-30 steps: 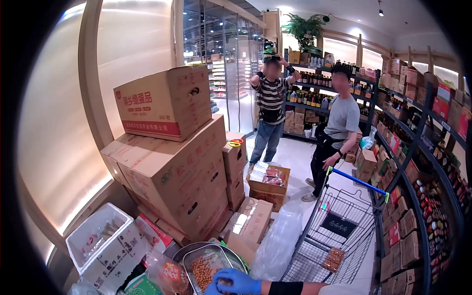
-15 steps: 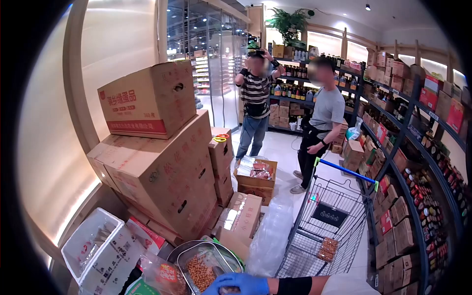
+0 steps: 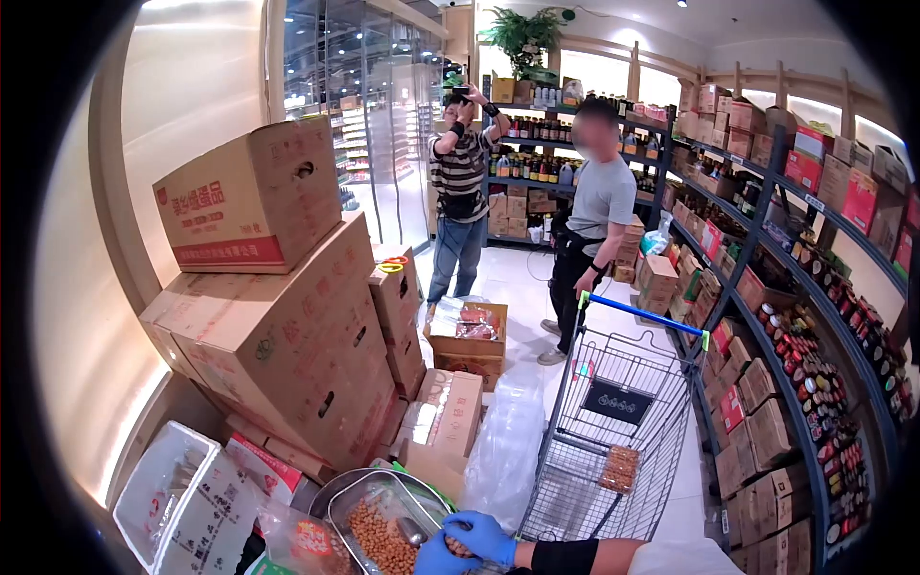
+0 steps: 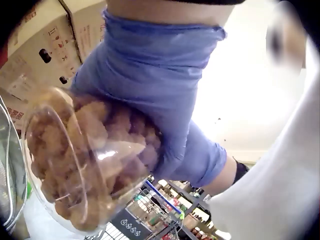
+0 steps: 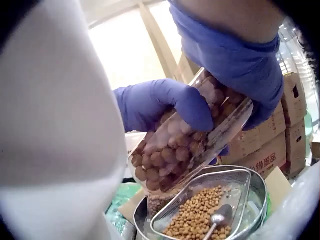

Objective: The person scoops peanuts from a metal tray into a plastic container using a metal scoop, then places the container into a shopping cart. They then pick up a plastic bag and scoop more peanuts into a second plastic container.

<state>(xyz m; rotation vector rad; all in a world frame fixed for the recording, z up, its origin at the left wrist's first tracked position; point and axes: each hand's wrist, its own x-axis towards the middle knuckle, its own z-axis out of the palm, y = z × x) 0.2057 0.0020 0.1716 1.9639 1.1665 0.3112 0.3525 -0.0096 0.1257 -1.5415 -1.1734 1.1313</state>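
Container: clear thin-walled plastic container (image 4: 87, 150) packed with brown roundish pieces, held up near the wearer's body, above and beside the tray; lid on or off, cannot tell.
Left hand: blue-gloved left hand (image 5: 160, 102), fingers curled round the container, clamped on it.
Right hand: blue-gloved right hand (image 3: 487, 537), fingers bent over the container's other end, clamped too.
Why two hands: probably steadies a full, flexible, slick-walled load.
Tray: silver wire-mesh tray (image 5: 239, 187) with rounded corners, seated in round silver metal bowl (image 5: 263, 202); bowl likely props it.
Spoon: shiny metal spoon (image 5: 221, 215) lies on small tan balls (image 5: 192, 212) in the tray, likely left handy for scooping.
Surface: support under the bowl hidden; white printed foam box (image 3: 196, 517) nearby.
Room: brown cardboard carton stack (image 3: 278, 355), grey wire shopping cart (image 3: 613, 412) with blue handle, dark metal shelves (image 3: 767, 230) of jars and boxes, pale shiny floor (image 3: 522, 331), two people standing farther back.
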